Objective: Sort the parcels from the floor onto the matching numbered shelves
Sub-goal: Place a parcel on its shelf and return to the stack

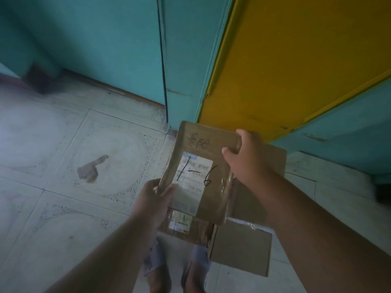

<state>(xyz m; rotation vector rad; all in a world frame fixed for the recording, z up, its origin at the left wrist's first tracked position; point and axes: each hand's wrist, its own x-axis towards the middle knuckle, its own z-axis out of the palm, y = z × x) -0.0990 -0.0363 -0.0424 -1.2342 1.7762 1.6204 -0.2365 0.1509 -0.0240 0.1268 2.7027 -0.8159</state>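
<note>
A flat brown cardboard parcel (208,187) with a white label and "1-6" handwritten in black marker is held up in front of me. My left hand (155,199) grips its near left corner. My right hand (245,157) grips its far right edge, thumb on top. Beneath it, a second smaller parcel (186,227) with a label shows at the lower left, and plain cardboard parcels (243,250) lie on the floor under and to the right.
Pale tiled floor (74,144) with a brown stain (91,169) spreads to the left. Teal wall panels (105,49) and a yellow panel (285,60) stand ahead. My sandalled feet (177,269) are at the bottom. No shelves are in view.
</note>
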